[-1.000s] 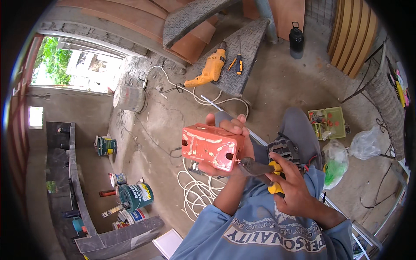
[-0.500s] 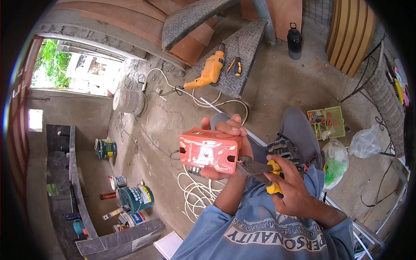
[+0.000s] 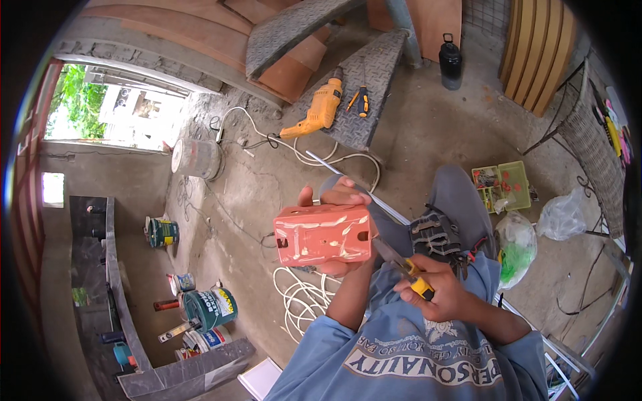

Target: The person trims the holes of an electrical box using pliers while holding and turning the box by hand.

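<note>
My left hand [image 3: 344,194] grips an orange electrical box [image 3: 324,235] from behind, its fingers curled over the top edge and the thumb side below. The box's flat back faces up, with pale scrape marks and a dark notch at each end. In my right hand [image 3: 441,289] is a pair of pliers [image 3: 393,256] with yellow-and-black handles, held closed in my fist. Their dark metal jaws point toward the right end of the box, close beside it. Whether the tips touch it I cannot tell.
A yellow drill [image 3: 322,110] and a screwdriver [image 3: 363,102] lie on a metal step ahead. At right are a green parts case [image 3: 513,180] and plastic bags [image 3: 516,250]. Coiled white cable [image 3: 294,301] and paint buckets [image 3: 212,307] sit at left.
The pliers have drawn back from the box's right end, and their handles are closer together. My left hand has turned the box slightly, so the glare on its face is weaker.
</note>
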The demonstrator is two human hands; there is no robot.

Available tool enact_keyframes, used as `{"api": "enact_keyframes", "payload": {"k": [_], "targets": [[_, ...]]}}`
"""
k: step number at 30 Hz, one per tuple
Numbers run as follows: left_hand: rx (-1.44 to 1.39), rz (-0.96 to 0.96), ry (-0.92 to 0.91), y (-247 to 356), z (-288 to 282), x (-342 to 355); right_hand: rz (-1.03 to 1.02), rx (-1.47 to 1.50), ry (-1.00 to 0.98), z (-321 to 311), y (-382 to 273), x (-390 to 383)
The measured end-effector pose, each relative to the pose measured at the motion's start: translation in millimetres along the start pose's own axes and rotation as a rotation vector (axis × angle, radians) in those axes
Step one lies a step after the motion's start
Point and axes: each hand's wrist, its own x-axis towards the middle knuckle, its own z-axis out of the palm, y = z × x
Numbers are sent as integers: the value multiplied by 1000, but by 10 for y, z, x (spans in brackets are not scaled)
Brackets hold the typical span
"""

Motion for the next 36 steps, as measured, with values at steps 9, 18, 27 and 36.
{"api": "enact_keyframes", "payload": {"k": [9,18,27,36], "targets": [[70,-44,84,34,-150,-87,172,464,107,-146,-69,78],[6,-128,63,75,49,-314,-10,86,500,26,-141,534],[183,-220,94,48,-35,-403,2,154,497,7,-85,607],[293,-183,525,210,44,-367,2,-336,963,-339,461,666]]}}
